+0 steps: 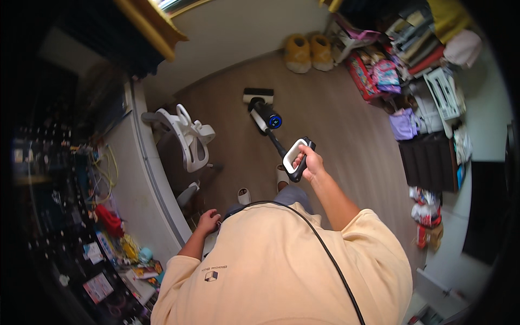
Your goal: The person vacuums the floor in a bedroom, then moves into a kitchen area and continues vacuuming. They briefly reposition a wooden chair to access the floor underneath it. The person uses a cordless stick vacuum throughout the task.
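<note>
A black and white upright floor cleaner [266,113] stands on the wood-look floor [325,105], its handle slanting back towards me. My right hand [312,163] is closed around the black grip of the white-lined loop handle [290,159]. A round display glows blue on the cleaner's body, and its wide floor head [258,96] points away from me. My left hand [209,221] hangs by my left hip with its fingers loosely bent and apart; I see nothing held in it. A black cable runs across the front of my shirt.
A white-framed office chair [191,140] stands at the left beside a desk [138,195] with clutter. Yellow plush slippers [297,53] are by the far wall. Along the right are a red box of cloth items [363,77], folded clothes and a dark brown storage unit [426,162].
</note>
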Demonstrator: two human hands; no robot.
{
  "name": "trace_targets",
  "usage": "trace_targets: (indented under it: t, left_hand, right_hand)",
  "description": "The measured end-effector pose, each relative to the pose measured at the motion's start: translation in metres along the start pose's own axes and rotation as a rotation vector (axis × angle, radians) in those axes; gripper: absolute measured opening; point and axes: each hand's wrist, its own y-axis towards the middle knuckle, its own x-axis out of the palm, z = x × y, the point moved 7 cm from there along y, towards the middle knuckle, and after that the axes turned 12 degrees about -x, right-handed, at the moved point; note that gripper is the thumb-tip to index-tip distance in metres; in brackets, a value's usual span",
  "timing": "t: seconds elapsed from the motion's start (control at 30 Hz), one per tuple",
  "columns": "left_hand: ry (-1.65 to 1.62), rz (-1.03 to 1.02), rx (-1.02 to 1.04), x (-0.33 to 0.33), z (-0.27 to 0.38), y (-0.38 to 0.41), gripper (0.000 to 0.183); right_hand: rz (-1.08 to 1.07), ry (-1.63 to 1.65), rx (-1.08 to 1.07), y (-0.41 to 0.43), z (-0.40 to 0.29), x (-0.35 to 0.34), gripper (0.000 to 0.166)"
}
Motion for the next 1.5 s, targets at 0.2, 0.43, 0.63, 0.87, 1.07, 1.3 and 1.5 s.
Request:
trace_targets:
  t: [0.2, 0.43, 0.63, 0.87, 1.07, 1.3, 1.5]
  left_hand:
    - [0.026, -0.217, 0.104, -0.050, 0.022, 0.063, 0.051]
    - [-0.166, -0.364, 0.055, -0.070, 0.029, 0.066, 0.047]
    - [-0.103, -0.387, 0.090, -0.069, 0.028, 0.043, 0.046]
    - [-0.440, -0.364, 0.249, -0.104, 0.097, -0.005, 0.035]
    - [-0.156, -0.190, 0.721, -0.126, 0.314, -0.075, 0.054]
    - [0.800, 0.217, 0.896, -0.003, 0.477, -0.094, 0.053]
    - [0.805, 0.235, 1.047, 0.076, 0.549, -0.058, 0.022]
  right_hand:
    - [0.080, 0.316, -0.045, -0.114, 0.027, -0.012, 0.028]
    - [-0.052, 0.681, -0.169, -0.184, 0.058, 0.066, 0.018]
    - [-0.229, 0.677, -0.093, -0.169, 0.092, 0.178, 0.015]
    - [-0.207, 0.699, -0.130, -0.108, 0.082, 0.231, 0.011]
    - [-0.127, 0.686, -0.151, -0.060, 0.072, 0.212, 0.014]
    - [0.028, 0.821, -0.104, 0.005, 0.028, 0.162, 0.016]
    - [-0.056, 0.402, -0.162, 0.049, -0.054, 0.112, 0.019]
